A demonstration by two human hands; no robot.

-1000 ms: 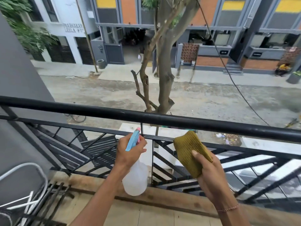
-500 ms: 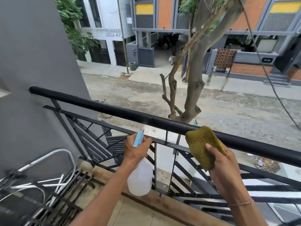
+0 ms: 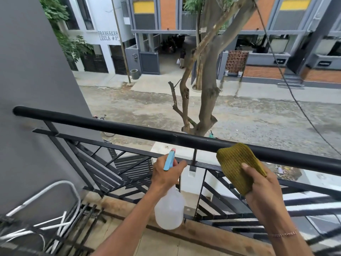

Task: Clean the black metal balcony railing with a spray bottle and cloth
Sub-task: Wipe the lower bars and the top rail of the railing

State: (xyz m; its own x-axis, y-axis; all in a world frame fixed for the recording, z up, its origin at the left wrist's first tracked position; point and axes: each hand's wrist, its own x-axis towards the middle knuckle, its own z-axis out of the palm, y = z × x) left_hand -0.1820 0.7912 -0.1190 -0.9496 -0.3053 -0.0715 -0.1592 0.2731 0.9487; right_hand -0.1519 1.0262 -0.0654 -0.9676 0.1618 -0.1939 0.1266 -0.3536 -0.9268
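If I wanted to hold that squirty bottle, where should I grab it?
Probably the narrow neck of the spray bottle, just under the blue head, coming from behind. The left hand grips it there, so the nozzle points at the railing; the round body below looks too wide.

A plain grey wall [image 3: 36, 85] fills the view from nine to eleven o'clock. At seven o'clock a white wire rack [image 3: 42, 206] and some dark metal bars lean against it, on a pale tiled floor [image 3: 162, 244] with a worn brown curb [image 3: 127, 206] along its outer edge. Beyond, at twelve o'clock, a bare tree trunk [image 3: 208, 93] forks upward above a patchy grey street [image 3: 258, 122]. Across the street stand a white building [image 3: 103, 37] with lettering at eleven o'clock and grey, orange and yellow buildings [image 3: 166, 13] from twelve to two. A dark cable [image 3: 287, 85] slants down at two o'clock. Daylight is soft and even.
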